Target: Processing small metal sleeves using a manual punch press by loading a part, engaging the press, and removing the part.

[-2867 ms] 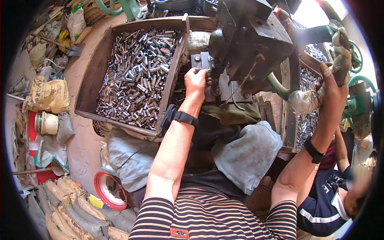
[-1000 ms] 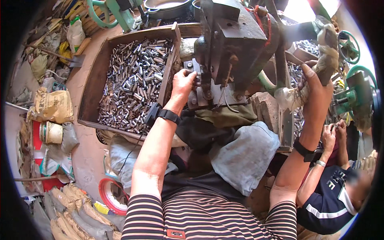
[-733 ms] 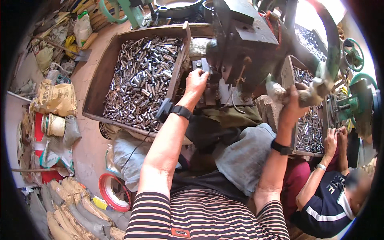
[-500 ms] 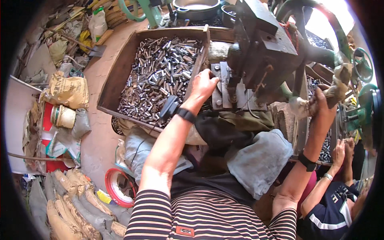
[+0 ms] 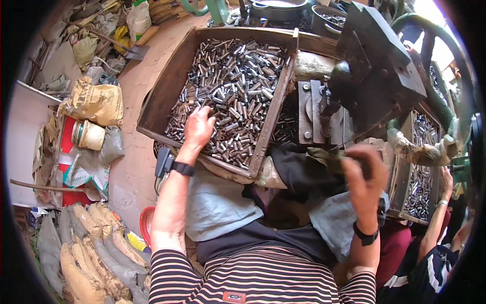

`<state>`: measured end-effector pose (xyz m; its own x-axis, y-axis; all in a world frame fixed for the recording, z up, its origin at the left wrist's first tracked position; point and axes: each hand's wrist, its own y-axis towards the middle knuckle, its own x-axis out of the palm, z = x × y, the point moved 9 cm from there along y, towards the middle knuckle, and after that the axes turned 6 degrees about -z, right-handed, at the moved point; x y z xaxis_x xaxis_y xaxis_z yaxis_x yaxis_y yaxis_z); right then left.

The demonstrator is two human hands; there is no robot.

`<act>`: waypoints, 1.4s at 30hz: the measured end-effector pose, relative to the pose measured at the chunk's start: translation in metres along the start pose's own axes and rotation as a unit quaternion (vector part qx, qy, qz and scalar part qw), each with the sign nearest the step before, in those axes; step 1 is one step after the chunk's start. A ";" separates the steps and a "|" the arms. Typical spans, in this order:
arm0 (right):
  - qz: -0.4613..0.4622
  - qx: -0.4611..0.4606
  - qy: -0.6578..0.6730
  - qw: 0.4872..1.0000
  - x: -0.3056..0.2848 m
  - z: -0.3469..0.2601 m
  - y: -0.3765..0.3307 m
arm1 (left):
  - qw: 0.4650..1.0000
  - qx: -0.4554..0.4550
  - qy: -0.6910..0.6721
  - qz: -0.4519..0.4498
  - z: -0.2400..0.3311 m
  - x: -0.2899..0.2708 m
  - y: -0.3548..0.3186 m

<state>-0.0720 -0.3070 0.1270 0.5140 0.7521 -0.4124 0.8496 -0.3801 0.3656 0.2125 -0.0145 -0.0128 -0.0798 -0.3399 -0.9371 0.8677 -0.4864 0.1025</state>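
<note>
A wooden tray [image 5: 269, 145] holds a heap of short metal tubes [image 5: 230, 88]. Over the near left part of the heap, my left hand [image 5: 199, 126] reaches down among the tubes with its fingers curled; what lies under the fingertips is hidden. My right hand [image 5: 365, 175], partly blurred, hangs in the air above my right knee with its fingers apart and nothing visible in them. It is nearest to the dark hand press [image 5: 377, 76] and its cloth-wrapped handle [image 5: 422, 149]. Under the press, a bolted steel die [image 5: 315, 109] stands right of the tray.
Another wooden tray of tubes [image 5: 400, 195] stands on the right, with a co-worker's arm [image 5: 434, 223] beside it. Metal pots [image 5: 278, 10] stand at the back. On the left are stacked sacks [image 5: 83, 253], a white bucket [image 5: 90, 136] and a shovel [image 5: 136, 51].
My left hand has moved from the die leftward onto the tubes in the tray. My right hand has let go of the press handle and come down toward me. The view has shifted.
</note>
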 end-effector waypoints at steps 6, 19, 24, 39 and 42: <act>-0.148 -0.045 -0.012 0.988 0.110 0.019 0.061 | 0.996 -0.007 0.083 -0.032 0.015 0.008 0.017; -0.069 -0.119 -0.285 0.948 0.213 0.067 0.130 | 0.931 0.010 -0.359 -0.057 0.017 -0.001 -0.005; -0.051 -0.146 -0.366 0.918 0.230 0.067 0.133 | 0.863 -0.061 -0.490 -0.111 0.015 0.018 -0.018; -0.116 -0.149 -0.331 0.924 0.247 0.070 0.136 | 0.779 -0.122 -0.605 -0.114 0.017 0.027 -0.033; -0.117 -0.125 -0.299 0.939 0.236 0.064 0.129 | 0.776 -0.136 -0.606 -0.111 0.017 0.023 -0.038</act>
<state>0.1665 -0.2125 0.0234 0.3553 0.3339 -0.8731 0.9314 -0.0472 0.3610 0.1697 -0.0178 -0.0326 -0.5012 -0.8598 0.0983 0.8251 -0.5090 -0.2454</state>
